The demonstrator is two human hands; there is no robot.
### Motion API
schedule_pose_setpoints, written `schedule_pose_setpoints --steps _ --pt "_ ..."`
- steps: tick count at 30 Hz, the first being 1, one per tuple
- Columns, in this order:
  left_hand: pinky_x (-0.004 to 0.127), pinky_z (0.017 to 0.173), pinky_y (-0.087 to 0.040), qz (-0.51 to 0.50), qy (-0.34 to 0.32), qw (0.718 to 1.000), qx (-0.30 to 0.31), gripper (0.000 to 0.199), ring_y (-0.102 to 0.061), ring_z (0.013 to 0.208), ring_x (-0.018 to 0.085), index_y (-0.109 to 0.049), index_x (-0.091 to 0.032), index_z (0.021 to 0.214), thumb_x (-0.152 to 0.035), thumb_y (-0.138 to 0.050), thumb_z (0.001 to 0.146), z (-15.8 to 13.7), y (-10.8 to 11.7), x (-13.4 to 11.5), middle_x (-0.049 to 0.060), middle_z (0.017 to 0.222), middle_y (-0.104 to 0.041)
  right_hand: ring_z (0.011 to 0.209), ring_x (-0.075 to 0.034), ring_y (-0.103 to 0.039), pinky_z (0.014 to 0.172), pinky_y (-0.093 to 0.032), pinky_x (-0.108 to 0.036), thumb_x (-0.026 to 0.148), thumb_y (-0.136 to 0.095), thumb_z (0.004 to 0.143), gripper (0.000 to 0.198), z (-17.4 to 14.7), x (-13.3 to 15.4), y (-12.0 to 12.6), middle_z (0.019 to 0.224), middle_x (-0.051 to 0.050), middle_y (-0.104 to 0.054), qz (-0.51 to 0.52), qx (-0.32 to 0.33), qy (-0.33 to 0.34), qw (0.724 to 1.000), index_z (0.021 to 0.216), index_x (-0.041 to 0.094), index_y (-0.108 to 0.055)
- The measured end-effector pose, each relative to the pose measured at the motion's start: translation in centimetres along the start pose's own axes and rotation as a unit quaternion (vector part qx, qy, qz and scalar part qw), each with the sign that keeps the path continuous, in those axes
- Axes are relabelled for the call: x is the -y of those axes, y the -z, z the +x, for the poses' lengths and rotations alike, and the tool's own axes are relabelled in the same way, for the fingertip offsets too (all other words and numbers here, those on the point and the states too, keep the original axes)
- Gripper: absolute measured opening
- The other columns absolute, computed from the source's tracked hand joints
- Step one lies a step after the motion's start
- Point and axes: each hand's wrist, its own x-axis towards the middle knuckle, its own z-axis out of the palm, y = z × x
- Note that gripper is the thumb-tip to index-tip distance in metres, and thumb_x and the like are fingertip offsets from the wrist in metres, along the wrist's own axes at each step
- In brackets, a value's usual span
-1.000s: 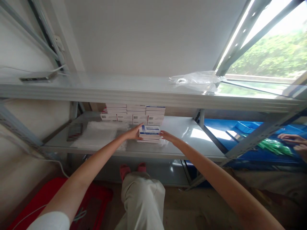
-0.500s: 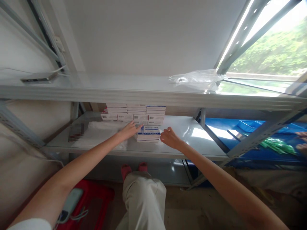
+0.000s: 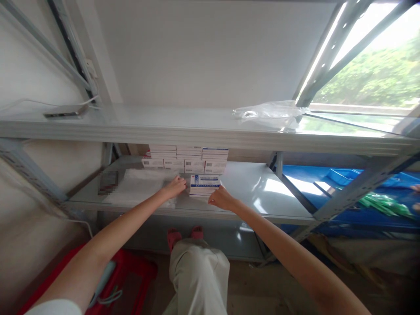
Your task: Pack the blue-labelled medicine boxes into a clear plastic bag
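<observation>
A small stack of flat white-and-blue boxes (image 3: 204,180) lies on the middle shelf, the top one with printed characters. My right hand (image 3: 221,197) is at its front right corner, fingers curled and touching the stack or very close to it. What those fingers hold, if anything, is hidden. Just left of the stack, my left hand (image 3: 176,186) has its fingers drawn together, apart from the boxes, beside clear plastic bags (image 3: 138,183). Behind, a larger block of white boxes (image 3: 193,165) stands in rows, its top cut off by the upper shelf.
The upper shelf (image 3: 164,116) crosses above my hands, bearing a phone-like device (image 3: 65,112) and a crumpled clear bag (image 3: 269,113). A red stool (image 3: 141,271) stands at lower left. At right, beyond the metal post, are a blue surface (image 3: 302,175), green packets (image 3: 383,201) and another person's hand (image 3: 416,190).
My right hand has moved from the stack's right side to its front right corner. My left hand has drawn back from the top left edge, fingers now curled. The view has shifted slightly.
</observation>
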Motion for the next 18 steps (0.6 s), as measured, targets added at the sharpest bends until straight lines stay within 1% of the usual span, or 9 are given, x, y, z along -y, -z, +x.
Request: schedule_pose_setpoints --steps 2,5,7,9,11,14,16,18 --pt "0.045 0.101 -0.031 0.011 -0.022 0.999 -0.026 0.024 -0.051 0.107 0.027 -0.066 -0.013 0.091 -0.005 -0.045 0.085 0.0 -0.1 0.0 0.015 0.106 -0.063 0.097 -0.023 -0.064 0.097 -0.035 -0.037 0.023 -0.053 0.087 0.025 0.3 -0.1 0.0 0.095 -0.003 -0.075 0.045 -0.001 0.006 0.999 0.091 0.028 -0.077" --pt "0.046 0.104 -0.029 -0.002 -0.05 0.997 -0.053 0.026 -0.049 0.107 0.026 -0.069 -0.015 0.085 -0.005 -0.044 0.086 -0.4 0.6 -0.3 0.013 0.106 -0.063 0.085 -0.019 -0.065 0.084 -0.043 -0.03 0.024 -0.052 0.086 0.025 0.1 -1.3 0.2 0.09 -0.003 -0.075 0.153 0.0 0.006 0.988 0.092 0.024 -0.077" --pt "0.047 0.108 -0.024 -0.04 -0.062 0.996 -0.044 0.028 -0.051 0.104 0.024 -0.069 -0.018 0.076 -0.006 -0.046 0.086 -0.9 1.3 -0.5 0.009 0.102 -0.064 0.074 -0.017 -0.064 0.074 -0.044 -0.027 0.024 -0.05 0.086 0.027 -0.1 -2.4 0.3 0.083 -0.004 -0.074 0.219 -0.001 -0.006 0.976 0.094 0.02 -0.076" --pt "0.05 0.112 -0.017 -0.103 -0.068 0.992 -0.017 0.029 -0.052 0.104 0.022 -0.069 -0.02 0.071 -0.007 -0.048 0.086 -1.6 2.0 -0.6 0.004 0.099 -0.067 0.068 -0.016 -0.062 0.068 -0.044 -0.026 0.028 -0.049 0.087 0.029 -0.5 -3.3 0.2 0.079 -0.004 -0.072 0.245 -0.011 -0.023 0.969 0.1 0.019 -0.074" --pt "0.052 0.114 -0.01 -0.18 -0.062 0.981 0.021 0.027 -0.052 0.11 0.021 -0.071 -0.023 0.072 -0.008 -0.053 0.085 -2.2 2.5 -0.8 0.0 0.095 -0.069 0.071 -0.017 -0.063 0.073 -0.044 -0.029 0.035 -0.055 0.086 0.028 -0.8 -3.7 0.1 0.081 -0.004 -0.072 0.216 -0.023 -0.037 0.975 0.102 0.021 -0.073" --pt "0.054 0.114 -0.002 -0.279 -0.043 0.956 0.079 0.017 -0.05 0.118 0.023 -0.073 -0.026 0.079 -0.015 -0.061 0.083 -2.9 3.1 -1.3 0.0 0.094 -0.071 0.082 -0.021 -0.065 0.089 -0.039 -0.037 0.037 -0.066 0.079 0.018 -1.1 -3.4 0.2 0.085 -0.002 -0.073 0.129 -0.011 -0.03 0.991 0.088 0.025 -0.075" --pt "0.054 0.114 -0.001 -0.321 -0.039 0.941 0.103 0.011 -0.049 0.121 0.024 -0.074 -0.026 0.082 -0.02 -0.065 0.082 -3.3 3.5 -1.6 0.002 0.101 -0.07 0.085 -0.022 -0.065 0.095 -0.036 -0.041 0.035 -0.068 0.078 0.012 -1.2 -2.8 0.4 0.085 -0.002 -0.074 0.098 0.006 -0.019 0.995 0.079 0.026 -0.075" --pt "0.053 0.114 -0.003 -0.351 -0.036 0.93 0.107 0.008 -0.05 0.12 0.025 -0.075 -0.026 0.083 -0.026 -0.067 0.082 -3.5 3.9 -1.7 0.004 0.106 -0.069 0.086 -0.022 -0.066 0.095 -0.035 -0.041 0.035 -0.068 0.079 0.012 -1.3 -2.4 0.5 0.086 -0.002 -0.075 0.09 0.014 -0.015 0.996 0.078 0.026 -0.076"
